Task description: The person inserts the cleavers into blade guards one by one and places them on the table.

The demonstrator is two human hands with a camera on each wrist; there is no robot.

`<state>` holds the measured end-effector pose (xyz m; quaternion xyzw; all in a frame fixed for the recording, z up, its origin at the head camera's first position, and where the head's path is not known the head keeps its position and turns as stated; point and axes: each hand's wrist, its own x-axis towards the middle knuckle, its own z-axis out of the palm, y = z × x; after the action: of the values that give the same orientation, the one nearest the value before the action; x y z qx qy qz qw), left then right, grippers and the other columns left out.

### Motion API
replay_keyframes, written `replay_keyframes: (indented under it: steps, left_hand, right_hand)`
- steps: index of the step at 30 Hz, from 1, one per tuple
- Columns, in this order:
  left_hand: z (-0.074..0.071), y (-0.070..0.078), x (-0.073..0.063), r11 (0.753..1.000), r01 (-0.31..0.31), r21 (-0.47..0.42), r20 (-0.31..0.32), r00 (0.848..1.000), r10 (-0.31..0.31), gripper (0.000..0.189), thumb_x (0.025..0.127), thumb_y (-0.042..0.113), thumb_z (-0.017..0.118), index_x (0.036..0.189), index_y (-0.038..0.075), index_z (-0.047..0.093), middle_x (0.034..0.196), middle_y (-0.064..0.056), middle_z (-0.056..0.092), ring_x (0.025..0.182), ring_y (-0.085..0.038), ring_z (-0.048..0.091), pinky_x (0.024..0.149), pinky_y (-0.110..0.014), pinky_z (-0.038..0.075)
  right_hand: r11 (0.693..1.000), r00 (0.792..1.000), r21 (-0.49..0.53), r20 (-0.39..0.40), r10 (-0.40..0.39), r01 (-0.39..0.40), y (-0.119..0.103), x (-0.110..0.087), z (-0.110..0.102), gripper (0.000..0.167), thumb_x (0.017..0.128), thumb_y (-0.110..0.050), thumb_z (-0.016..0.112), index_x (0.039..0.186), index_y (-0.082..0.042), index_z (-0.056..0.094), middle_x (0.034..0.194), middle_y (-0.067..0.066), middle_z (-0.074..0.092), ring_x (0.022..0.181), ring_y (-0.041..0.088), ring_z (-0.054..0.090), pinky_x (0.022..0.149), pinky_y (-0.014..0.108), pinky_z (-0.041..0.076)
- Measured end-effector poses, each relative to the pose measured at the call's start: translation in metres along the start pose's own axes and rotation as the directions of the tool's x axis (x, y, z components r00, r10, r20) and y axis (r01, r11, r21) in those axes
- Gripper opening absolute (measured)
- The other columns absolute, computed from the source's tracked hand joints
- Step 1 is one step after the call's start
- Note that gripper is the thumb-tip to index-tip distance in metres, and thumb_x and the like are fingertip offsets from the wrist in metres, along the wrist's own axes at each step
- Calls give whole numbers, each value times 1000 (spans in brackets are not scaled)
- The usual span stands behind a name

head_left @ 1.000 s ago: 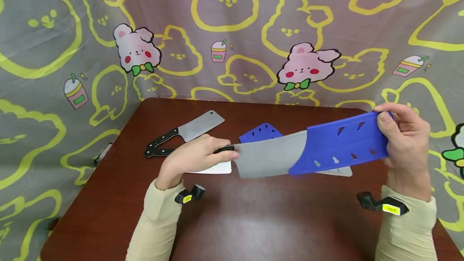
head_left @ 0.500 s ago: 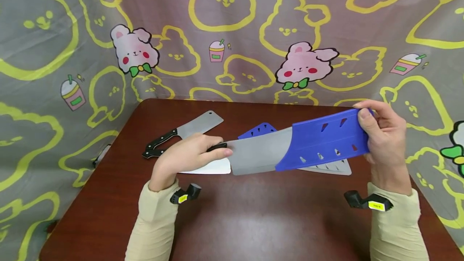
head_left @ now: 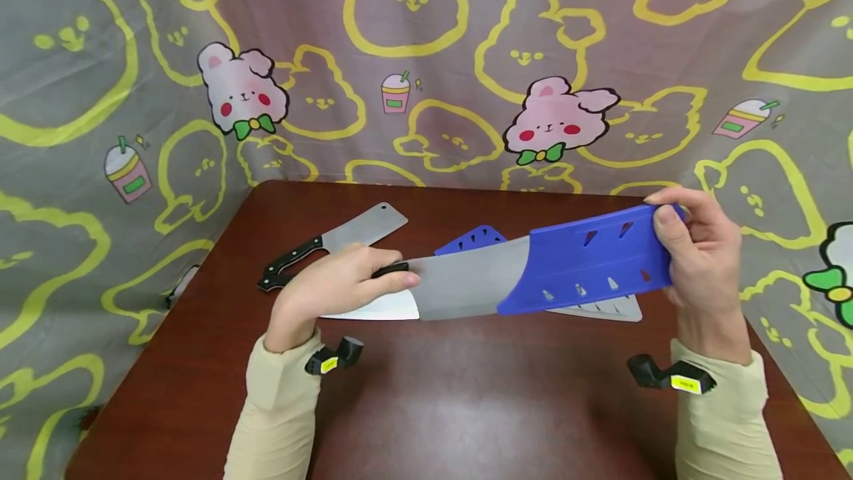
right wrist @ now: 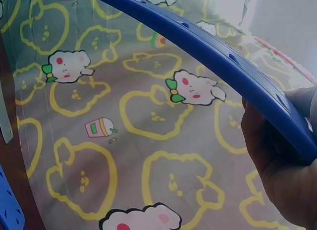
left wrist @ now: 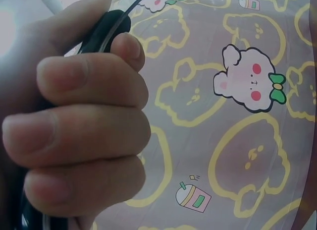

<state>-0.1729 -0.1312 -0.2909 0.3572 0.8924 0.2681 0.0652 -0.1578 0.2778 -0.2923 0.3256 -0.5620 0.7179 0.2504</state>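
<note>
Left hand point(head_left: 346, 278) grips broad, grey, black-handled cleaver point(head_left: 466, 278); right hand point(head_left: 708, 261) pinches perforated blue sheath point(head_left: 593, 261) partly covering it.

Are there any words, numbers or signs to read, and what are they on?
Nothing can be read.
Left wrist's yellow label: too small and blurred.
Right wrist's yellow label: dark marks, too small to read.
Held knife and blue cover: no writing shows.
Curtain: only pictures show.

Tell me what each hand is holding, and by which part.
The left hand grips a cleaver by its handle; the right hand holds a blue sheath by the end away from that handle.
</note>
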Motion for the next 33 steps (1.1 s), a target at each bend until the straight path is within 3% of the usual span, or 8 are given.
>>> replay_keyframes:
  steps: [3,6,10,16,25,33]
  left_hand:
    - [-1,1,-3,1000,-12,13,-11,1000,12,39,98,42,58,69,19,45,59,10,31,52,-2,30,54,-21,29]
    - [4,6,2,998,-65,5,4,998,65,38,98,41,57,70,19,45,59,11,31,51,-1,29,53,-21,28]
    - [15,14,14,992,-125,-21,13,992,125,37,98,42,57,71,19,45,58,12,31,50,1,28,53,-20,27]
    - [20,16,16,991,-130,-5,-6,991,130,35,98,38,58,72,18,47,58,11,32,50,0,30,52,-20,27]
    - [26,17,20,988,-147,-47,-1,989,147,36,98,40,58,72,18,46,58,12,33,50,1,31,52,-19,28]
    - [26,17,20,991,-127,-29,-8,992,127,37,97,43,58,71,20,46,56,12,32,48,1,31,50,-20,26]
  right_hand:
    - [1000,1000,1,9,5,-5,1,-1,3,20,96,12,44,111,19,55,73,13,68,61,18,71,51,23,55]
    - [999,998,-26,66,22,-20,4,-5,12,20,96,11,44,112,17,55,74,11,68,60,17,71,50,23,54]
    - [989,991,-145,119,61,-44,8,-11,37,20,96,11,45,114,14,54,78,8,70,62,15,72,50,24,54]
    - [957,993,-283,71,91,-68,4,-22,61,21,95,9,49,115,12,55,82,2,71,69,12,73,54,23,55]
    - [953,983,-255,36,179,-164,1,-21,55,21,96,9,48,116,12,56,84,4,73,69,15,74,55,25,56]
    - [952,976,-238,52,209,-192,4,-19,52,22,96,9,47,116,12,56,84,5,73,68,17,74,53,27,56]
